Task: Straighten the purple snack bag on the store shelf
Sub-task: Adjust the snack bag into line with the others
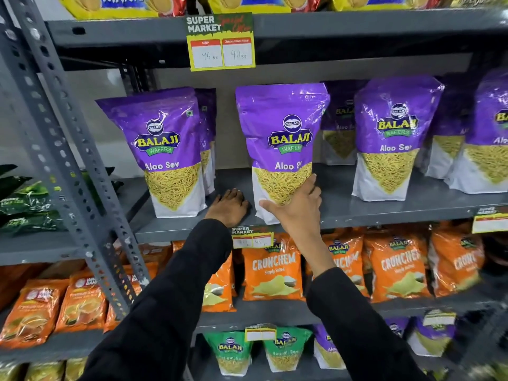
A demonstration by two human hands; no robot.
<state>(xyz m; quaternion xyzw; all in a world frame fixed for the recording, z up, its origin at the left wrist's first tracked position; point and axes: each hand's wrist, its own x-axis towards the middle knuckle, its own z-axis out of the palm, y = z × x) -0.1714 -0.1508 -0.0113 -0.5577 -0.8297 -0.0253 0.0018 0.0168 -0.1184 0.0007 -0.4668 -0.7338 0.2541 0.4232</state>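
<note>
A purple Balaji Aloo Sev snack bag [280,138] stands nearly upright at the front middle of the grey shelf [384,213]. My right hand [298,206] grips its lower right corner, thumb across the front and fingers around the side. My left hand [229,206] rests palm down on the shelf just left of the bag's base, fingers curled toward the bag's bottom edge; I cannot tell if it touches the bag. Both arms wear black sleeves.
More purple bags stand on the same shelf: one at the left [167,152], one at the right [393,138], others behind. A price tag [221,42] hangs above. Orange Crunchem bags [272,268] fill the shelf below. A grey perforated upright [63,149] stands at left.
</note>
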